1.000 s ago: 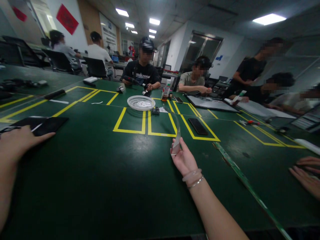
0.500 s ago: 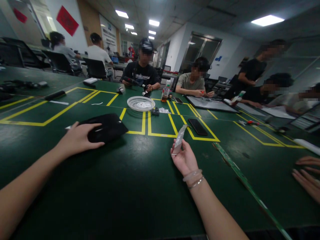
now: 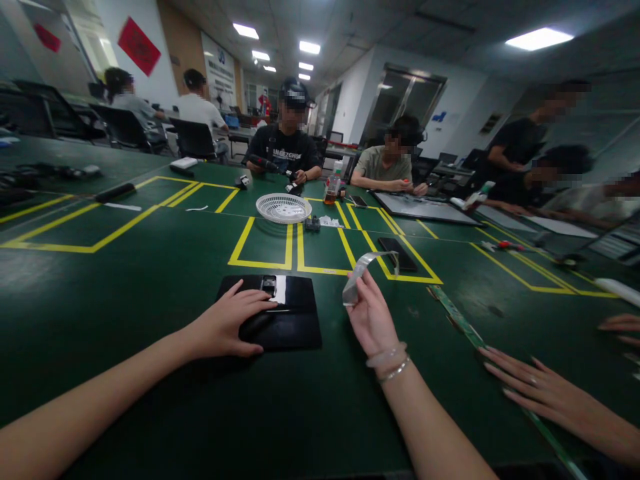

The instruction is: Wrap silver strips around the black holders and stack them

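A flat, glossy black panel (image 3: 295, 327) lies on the green table in front of me, with a small square recess and a bright strip near its far edge. My left hand (image 3: 233, 320) rests on the panel's left part, fingers spread over its top. To the right of it, my right hand (image 3: 369, 310) is raised off the table, closed around one end of a thin silvery strip (image 3: 356, 277). The strip arches up from the fingers and bends over to the right; its exact kind cannot be made out.
Beyond are yellow tape outlines, a white basket (image 3: 283, 208), a bottle (image 3: 331, 188) and a dark phone (image 3: 397, 255). A long green circuit-board strip (image 3: 460, 317) runs along the right, another person's hand (image 3: 545, 393) upon it. Several people sit around the table.
My left hand has brought the black panel right and nearer, from tilted to lying flat. The silvery strip now bends over to the right. Another person's hand has reached onto the green strip.
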Tool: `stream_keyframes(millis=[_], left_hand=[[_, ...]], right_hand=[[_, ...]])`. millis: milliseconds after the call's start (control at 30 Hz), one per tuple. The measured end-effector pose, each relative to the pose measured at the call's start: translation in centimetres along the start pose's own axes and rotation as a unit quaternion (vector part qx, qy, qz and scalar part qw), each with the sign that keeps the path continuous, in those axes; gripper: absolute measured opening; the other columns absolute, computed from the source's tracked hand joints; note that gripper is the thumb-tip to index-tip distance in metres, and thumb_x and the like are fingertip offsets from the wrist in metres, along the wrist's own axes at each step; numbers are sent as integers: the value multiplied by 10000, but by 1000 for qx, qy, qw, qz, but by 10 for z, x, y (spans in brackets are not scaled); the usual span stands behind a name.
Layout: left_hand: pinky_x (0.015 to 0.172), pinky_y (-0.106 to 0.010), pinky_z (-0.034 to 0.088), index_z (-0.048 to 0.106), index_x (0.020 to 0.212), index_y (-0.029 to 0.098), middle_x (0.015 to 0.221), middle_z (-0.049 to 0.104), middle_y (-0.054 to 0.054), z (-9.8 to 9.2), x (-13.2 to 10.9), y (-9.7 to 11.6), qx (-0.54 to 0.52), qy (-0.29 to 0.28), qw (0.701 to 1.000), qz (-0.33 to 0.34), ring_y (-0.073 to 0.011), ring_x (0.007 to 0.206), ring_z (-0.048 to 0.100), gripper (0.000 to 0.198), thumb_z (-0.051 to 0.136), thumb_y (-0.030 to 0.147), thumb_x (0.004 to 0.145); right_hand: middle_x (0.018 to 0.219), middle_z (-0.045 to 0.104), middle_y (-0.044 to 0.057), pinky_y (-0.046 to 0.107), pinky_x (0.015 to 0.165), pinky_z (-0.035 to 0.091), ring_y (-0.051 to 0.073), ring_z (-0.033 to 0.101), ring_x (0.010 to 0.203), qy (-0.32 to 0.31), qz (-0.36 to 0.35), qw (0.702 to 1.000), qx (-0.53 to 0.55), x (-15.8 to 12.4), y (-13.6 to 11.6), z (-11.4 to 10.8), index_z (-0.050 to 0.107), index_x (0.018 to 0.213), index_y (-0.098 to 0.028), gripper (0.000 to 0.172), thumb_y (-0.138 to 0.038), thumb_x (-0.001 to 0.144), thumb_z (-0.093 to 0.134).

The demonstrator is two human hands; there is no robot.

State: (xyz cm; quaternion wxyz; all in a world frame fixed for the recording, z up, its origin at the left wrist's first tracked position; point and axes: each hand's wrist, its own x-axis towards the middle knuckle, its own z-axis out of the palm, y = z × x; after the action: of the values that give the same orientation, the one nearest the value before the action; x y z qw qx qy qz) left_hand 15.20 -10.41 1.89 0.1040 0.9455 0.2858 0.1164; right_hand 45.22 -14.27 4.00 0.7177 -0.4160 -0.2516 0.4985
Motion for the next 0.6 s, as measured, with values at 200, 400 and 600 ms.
stream_keyframes(millis=[200, 400, 600], left_hand=[[1170, -626, 127, 450, 1462, 219, 1509, 318, -121, -6, -2, 1, 57, 43, 997, 29, -368, 1372, 310, 850, 878, 468, 771], [1207, -519, 199, 584, 1343, 245, 1413, 465, -77, -7, -17, 7, 121, 161, 969, 142, -320, 1294, 445, 414, 648, 336, 944], [1182, -439, 298, 585, 1369, 260, 1377, 511, -54, 4, -17, 9, 126, 129, 963, 202, -280, 1227, 526, 360, 531, 308, 1016]], right_hand=[[1234, 664, 50, 409, 997, 460, 207, 603, 1110, -92, -202, 933, -283, -9, 4, -1, 661, 1242, -290, 404, -349, 844, 706], [1205, 630, 70, 438, 976, 449, 237, 544, 1121, -247, -345, 709, -564, -20, 2, 0, 600, 1325, -318, 386, -232, 957, 521], [1204, 641, 51, 436, 969, 423, 238, 527, 1131, -364, -311, 558, -677, -25, 3, 1, 658, 1239, -350, 390, -150, 931, 526]])
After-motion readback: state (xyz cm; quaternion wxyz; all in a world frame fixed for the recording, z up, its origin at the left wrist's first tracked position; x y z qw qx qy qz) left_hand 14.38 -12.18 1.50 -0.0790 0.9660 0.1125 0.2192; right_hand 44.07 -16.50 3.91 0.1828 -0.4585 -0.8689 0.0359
